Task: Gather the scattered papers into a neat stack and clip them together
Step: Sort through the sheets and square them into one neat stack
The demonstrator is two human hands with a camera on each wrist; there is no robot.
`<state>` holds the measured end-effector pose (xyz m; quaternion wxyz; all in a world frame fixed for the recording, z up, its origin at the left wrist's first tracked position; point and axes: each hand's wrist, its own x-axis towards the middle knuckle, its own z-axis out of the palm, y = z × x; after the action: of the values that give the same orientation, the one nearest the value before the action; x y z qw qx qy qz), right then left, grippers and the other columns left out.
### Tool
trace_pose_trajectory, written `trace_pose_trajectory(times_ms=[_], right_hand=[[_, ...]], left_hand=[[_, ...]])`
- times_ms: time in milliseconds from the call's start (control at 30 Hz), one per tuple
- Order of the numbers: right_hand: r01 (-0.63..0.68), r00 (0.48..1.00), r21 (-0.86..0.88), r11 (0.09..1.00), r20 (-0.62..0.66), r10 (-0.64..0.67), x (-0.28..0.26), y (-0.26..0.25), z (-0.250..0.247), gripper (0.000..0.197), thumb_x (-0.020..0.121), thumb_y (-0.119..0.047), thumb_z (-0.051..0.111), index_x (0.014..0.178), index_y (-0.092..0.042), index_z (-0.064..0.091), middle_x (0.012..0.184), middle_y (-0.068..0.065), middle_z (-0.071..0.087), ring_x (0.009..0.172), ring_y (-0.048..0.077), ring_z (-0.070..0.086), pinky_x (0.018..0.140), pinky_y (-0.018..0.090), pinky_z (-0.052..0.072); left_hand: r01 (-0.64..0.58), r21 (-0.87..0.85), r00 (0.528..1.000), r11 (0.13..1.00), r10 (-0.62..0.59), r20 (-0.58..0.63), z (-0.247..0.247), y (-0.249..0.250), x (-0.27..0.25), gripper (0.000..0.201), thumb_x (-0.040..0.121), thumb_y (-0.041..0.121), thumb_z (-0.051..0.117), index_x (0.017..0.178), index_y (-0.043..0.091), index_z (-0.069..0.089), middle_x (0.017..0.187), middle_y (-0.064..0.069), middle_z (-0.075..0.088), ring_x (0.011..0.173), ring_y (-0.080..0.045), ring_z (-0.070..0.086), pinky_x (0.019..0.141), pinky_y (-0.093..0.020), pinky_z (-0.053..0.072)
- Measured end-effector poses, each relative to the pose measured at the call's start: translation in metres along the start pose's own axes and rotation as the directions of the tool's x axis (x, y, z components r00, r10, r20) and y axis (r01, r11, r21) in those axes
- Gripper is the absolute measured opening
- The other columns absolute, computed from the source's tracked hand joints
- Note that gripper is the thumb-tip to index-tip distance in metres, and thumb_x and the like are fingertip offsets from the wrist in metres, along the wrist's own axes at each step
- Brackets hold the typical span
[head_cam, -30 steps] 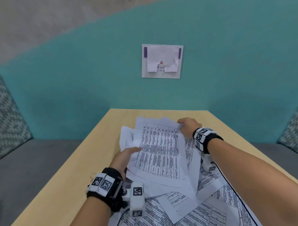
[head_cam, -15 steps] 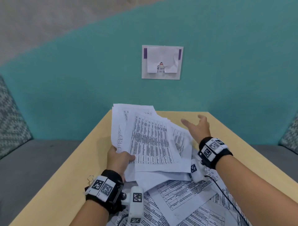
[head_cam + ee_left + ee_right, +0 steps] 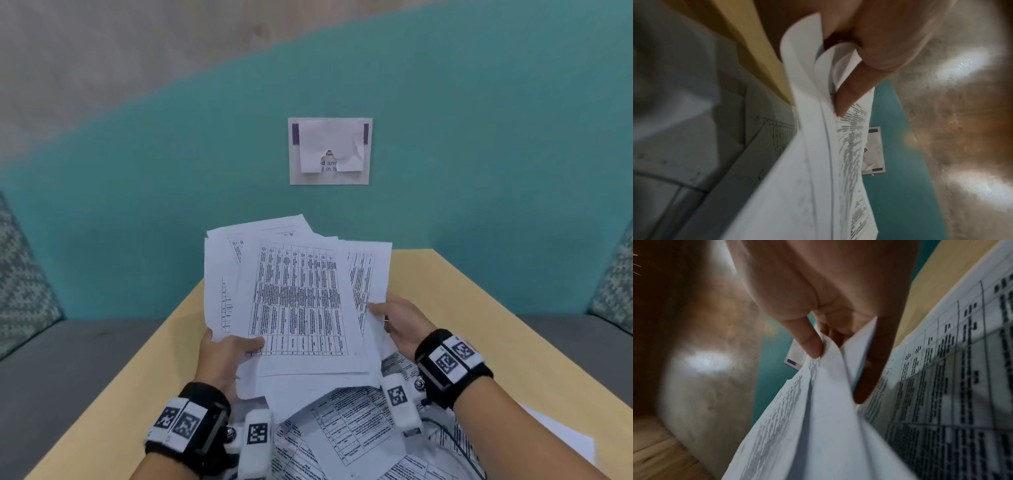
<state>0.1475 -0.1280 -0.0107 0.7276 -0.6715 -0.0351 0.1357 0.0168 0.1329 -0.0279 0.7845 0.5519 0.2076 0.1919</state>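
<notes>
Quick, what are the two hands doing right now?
Left hand: pinching the lifted bunch of papers.
Right hand: pinching the same bunch's other edge.

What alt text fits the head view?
Both hands hold up a fanned, uneven bundle of printed sheets over a wooden table: left hand at its bottom-left corner, right hand at its right edge. More sheets lie scattered below; teal wall behind.

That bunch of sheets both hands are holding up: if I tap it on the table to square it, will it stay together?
The held sheets are fanned and skewed, so they probably slide apart easily. In the left wrist view they curl at the left hand, so likely floppy. The right hand pinches only one edge; loosely held sheets may slip.
</notes>
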Motion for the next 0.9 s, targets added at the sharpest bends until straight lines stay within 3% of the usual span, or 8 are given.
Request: trace_pose_trajectory(times_ms=[200,333,467,600,667,767,833,900], right_hand=[[0.009,0.999,0.119,0.993,0.037,-0.013,0.004,-0.001,-0.011,0.035,0.094,-0.026,0.068,0.127,-0.014,0.068,0.117,0.004,0.075,0.101,0.024,0.068,0.094,0.038,0.053],[-0.003,0.984,0.131,0.991,0.174,-0.020,-0.002,-0.008,-0.009,0.050,0.092,-0.049,0.065,0.131,-0.018,0.064,0.129,-0.002,0.070,0.123,0.018,0.063,0.112,0.040,0.041],[-0.065,0.962,0.096,0.993,0.271,0.037,-0.005,-0.013,-0.010,0.046,0.083,-0.008,0.076,0.127,-0.002,0.065,0.123,0.021,0.070,0.118,0.043,0.063,0.103,0.060,0.047],[-0.011,0.980,0.081,0.997,0.200,-0.005,0.001,-0.010,-0.015,0.041,0.080,0.007,0.075,0.120,0.002,0.069,0.117,0.023,0.072,0.109,0.042,0.068,0.099,0.058,0.050],[0.064,0.990,0.094,0.993,0.121,-0.076,0.003,-0.014,-0.022,0.039,0.079,0.008,0.076,0.118,0.002,0.069,0.114,0.020,0.074,0.104,0.036,0.072,0.095,0.050,0.055],[0.187,0.981,0.080,0.979,0.039,-0.191,0.002,-0.026,-0.036,0.039,0.080,0.003,0.078,0.118,-0.002,0.070,0.111,0.013,0.076,0.103,0.031,0.073,0.092,0.044,0.056],[0.250,0.968,0.061,0.966,-0.002,-0.250,0.001,-0.033,-0.045,0.038,0.080,0.000,0.079,0.117,-0.003,0.070,0.110,0.011,0.077,0.104,0.030,0.072,0.096,0.045,0.054],[0.298,0.954,0.042,0.954,-0.051,-0.296,0.001,-0.038,-0.052,0.034,0.080,-0.001,0.079,0.113,-0.004,0.071,0.107,0.010,0.077,0.104,0.030,0.071,0.097,0.045,0.053]], left_hand=[[0.003,0.063,0.993,0.998,-0.010,0.118,-0.002,0.006,-0.002,0.053,0.075,-0.017,0.075,0.122,0.007,0.071,0.110,-0.015,0.079,0.104,-0.038,0.074,0.099,-0.061,0.053],[-0.017,0.096,0.990,0.995,0.003,0.139,0.001,0.006,-0.005,0.047,0.079,-0.018,0.070,0.116,0.011,0.072,0.105,-0.010,0.081,0.096,-0.032,0.077,0.071,-0.037,0.060],[-0.076,0.053,0.980,0.996,0.065,0.186,0.004,0.003,-0.004,0.054,0.078,-0.022,0.070,0.126,0.004,0.068,0.116,-0.018,0.077,0.109,-0.040,0.073,0.098,-0.057,0.055],[-0.158,0.046,0.960,0.986,0.143,0.241,0.017,0.014,-0.018,0.052,0.076,-0.022,0.069,0.120,0.005,0.069,0.115,-0.018,0.077,0.103,-0.037,0.076,0.090,-0.050,0.060],[-0.169,0.016,0.926,0.986,0.153,0.345,0.024,0.027,-0.025,0.055,0.075,-0.008,0.077,0.126,0.009,0.068,0.121,-0.018,0.076,0.105,-0.035,0.075,0.084,-0.047,0.062],[-0.004,-0.157,0.868,0.988,0.081,0.489,0.025,0.056,-0.020,0.073,0.067,0.042,0.088,0.132,0.014,0.070,0.129,-0.019,0.072,0.106,-0.036,0.074,0.078,-0.046,0.063],[0.055,-0.148,0.848,0.987,0.032,0.529,0.027,0.076,-0.010,0.092,0.065,0.069,0.080,0.142,0.022,0.063,0.141,-0.014,0.065,0.116,-0.036,0.066,0.085,-0.047,0.056],[0.032,-0.081,0.877,0.996,0.011,0.481,0.034,0.089,0.002,0.081,0.078,0.066,0.070,0.143,0.019,0.062,0.137,-0.012,0.066,0.119,-0.034,0.063,0.094,-0.049,0.051]])
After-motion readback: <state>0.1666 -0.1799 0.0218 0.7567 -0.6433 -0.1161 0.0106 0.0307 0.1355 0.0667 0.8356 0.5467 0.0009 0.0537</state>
